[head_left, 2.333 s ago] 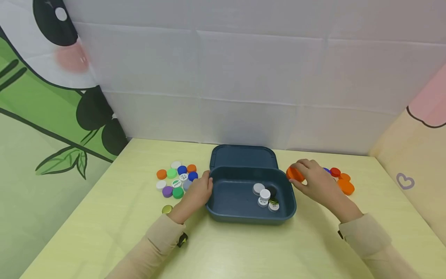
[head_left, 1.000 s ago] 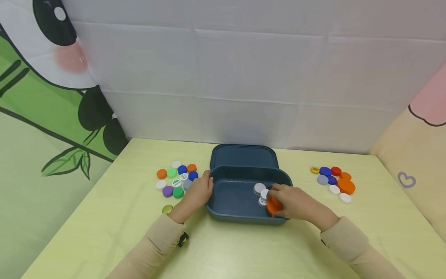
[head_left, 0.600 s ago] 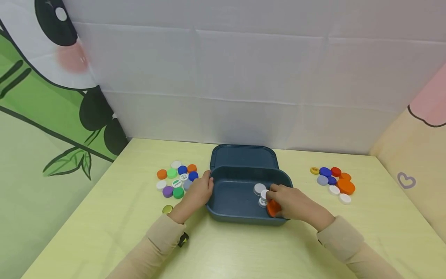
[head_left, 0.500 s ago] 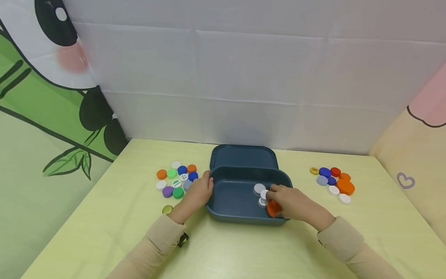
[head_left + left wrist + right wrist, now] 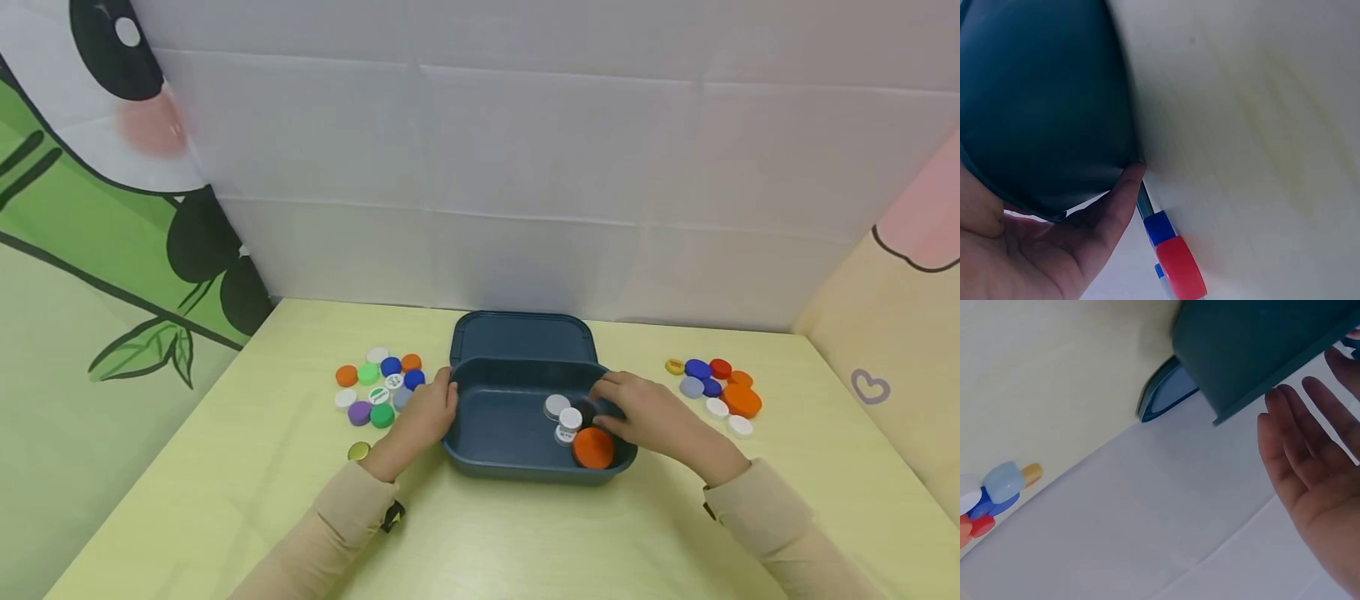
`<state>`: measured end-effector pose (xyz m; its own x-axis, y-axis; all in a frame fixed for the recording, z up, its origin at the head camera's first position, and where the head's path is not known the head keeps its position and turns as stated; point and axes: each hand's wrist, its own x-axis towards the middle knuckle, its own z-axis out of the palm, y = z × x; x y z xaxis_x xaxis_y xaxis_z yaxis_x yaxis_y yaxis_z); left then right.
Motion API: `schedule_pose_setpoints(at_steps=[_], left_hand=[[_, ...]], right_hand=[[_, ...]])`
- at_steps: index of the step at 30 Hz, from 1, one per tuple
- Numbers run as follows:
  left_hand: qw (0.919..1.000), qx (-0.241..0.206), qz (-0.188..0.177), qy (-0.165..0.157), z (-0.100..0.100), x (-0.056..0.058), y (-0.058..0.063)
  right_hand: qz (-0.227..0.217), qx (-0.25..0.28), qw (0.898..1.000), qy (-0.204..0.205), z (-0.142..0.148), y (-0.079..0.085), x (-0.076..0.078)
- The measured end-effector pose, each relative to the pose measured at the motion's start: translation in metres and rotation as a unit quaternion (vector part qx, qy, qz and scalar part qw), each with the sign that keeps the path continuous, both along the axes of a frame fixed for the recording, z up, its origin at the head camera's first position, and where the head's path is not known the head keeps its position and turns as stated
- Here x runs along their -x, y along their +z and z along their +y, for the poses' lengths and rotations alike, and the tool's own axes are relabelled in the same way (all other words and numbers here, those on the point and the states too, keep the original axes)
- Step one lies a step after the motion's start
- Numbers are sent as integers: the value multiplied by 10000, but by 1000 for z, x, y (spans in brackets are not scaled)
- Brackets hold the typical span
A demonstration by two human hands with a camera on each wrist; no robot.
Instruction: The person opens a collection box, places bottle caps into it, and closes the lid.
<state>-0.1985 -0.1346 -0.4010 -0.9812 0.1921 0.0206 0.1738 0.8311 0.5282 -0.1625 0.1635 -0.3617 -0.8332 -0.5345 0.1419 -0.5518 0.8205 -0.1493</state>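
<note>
A dark blue plastic box [image 5: 498,433] stands in the middle of the table. Its left end is gripped by my left hand [image 5: 422,417], with the thumb against the outer wall in the left wrist view. My right hand [image 5: 648,415] hovers over the right rim, fingers loosely bent and holding nothing; its palm and spread fingers show in the right wrist view. Inside the box lie a large orange bottle cap [image 5: 593,448], a black cap [image 5: 583,413] partly behind the fingers, and several white caps, one white cap [image 5: 570,418] resting on another.
The box's matching lid [image 5: 523,336] lies behind it. Left of the box is a group of mixed caps, including a purple cap [image 5: 360,412], with a gold cap [image 5: 358,451] nearer me. Another group, with a large orange cap [image 5: 741,401], lies at the right.
My right hand carried the large orange cap from the right into the box, set it down at the right end and let go, then rose toward the right rim. My left hand stayed put.
</note>
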Motion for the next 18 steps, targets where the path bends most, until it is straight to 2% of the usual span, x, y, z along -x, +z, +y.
schedule_pose_setpoints(at_steps=[6,11,18], left_hand=[[10000,3,-12,28,1,1,-2],[10000,1,-64,49,1,1,-4],[10000,-2,64,3,1,2,-5]], right_hand=[[364,443,9973,-456,24,0,10],[574,652,9936,-723,54,-7,20],[379,693,9902,-1153,96,-20,25]])
